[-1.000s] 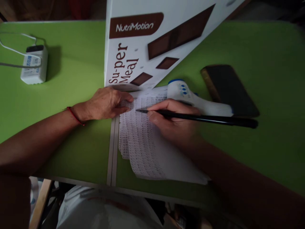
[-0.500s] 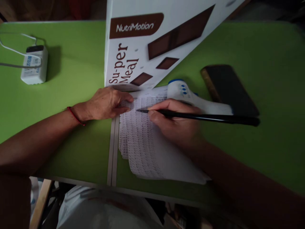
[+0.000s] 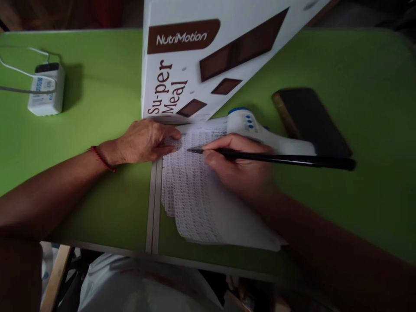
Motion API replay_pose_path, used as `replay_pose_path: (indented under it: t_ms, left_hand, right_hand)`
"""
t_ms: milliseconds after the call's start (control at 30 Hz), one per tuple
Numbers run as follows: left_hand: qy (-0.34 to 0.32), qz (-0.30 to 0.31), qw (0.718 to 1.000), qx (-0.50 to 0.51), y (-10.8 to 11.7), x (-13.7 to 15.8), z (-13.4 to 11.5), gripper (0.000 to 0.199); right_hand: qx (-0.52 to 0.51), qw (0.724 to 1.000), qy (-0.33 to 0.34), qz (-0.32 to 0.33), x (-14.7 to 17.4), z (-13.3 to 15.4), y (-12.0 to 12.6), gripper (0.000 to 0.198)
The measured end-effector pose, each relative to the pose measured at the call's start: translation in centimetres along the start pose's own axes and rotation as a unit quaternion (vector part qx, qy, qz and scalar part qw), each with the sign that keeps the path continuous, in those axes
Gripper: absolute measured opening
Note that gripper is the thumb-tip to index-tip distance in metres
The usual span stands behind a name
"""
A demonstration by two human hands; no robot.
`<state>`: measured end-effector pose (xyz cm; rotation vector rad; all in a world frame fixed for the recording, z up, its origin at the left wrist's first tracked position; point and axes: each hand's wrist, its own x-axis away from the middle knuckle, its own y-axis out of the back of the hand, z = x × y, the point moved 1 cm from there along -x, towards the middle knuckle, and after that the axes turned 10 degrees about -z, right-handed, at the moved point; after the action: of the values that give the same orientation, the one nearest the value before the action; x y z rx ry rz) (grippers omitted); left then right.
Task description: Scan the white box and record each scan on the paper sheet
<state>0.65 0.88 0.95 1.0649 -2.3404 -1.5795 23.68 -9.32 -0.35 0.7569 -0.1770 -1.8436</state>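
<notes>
Sheets of paper (image 3: pixel 198 199) covered with dense rows of small handwriting lie on the green table, their near corners curling. My right hand (image 3: pixel 240 167) grips a black pen (image 3: pixel 292 160), its tip touching or just over the written part of the top sheet. The pen's long barrel points off to the right. On the upper left edge of the paper rests my left hand (image 3: pixel 147 141), thumb and forefinger apart, the other fingers partly hidden. Behind the right hand lies a white gun-shaped device (image 3: pixel 240 121) with blue buttons, perhaps a thermometer, partly covered by that hand.
A tall white box (image 3: pixel 182 52) marked NutriMotion stands just beyond the paper. A dark phone (image 3: pixel 320 119) in a brown case lies at right. A white adapter (image 3: pixel 47 91) with cables sits at far left. A metal seam (image 3: pixel 153 208) divides the green tabletop (image 3: pixel 107 208).
The pen tip has shifted very slightly to the right relative to the paper. My left hand stays in place. The whole view has slid a few pixels.
</notes>
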Motion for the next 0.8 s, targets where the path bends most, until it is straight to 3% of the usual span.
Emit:
replay_pose_path:
  t_ms: [233,467,800]
  left_hand:
    - [0.003,0.000,1.000,0.004,0.15,0.03,-0.07,0.031]
    - [0.001,-0.006,1.000,0.013,0.17,0.03,-0.01,0.029]
    - [0.006,-0.001,1.000,0.011,0.20,0.04,-0.13,0.029]
  right_hand:
    - [-0.010,1.000,0.021,0.003,-0.01,0.32,0.11,0.010]
    - [-0.006,1.000,-0.020,-0.007,0.05,0.19,0.12,0.008]
    - [-0.020,1.000,-0.003,-0.015,0.03,0.30,0.14,0.010]
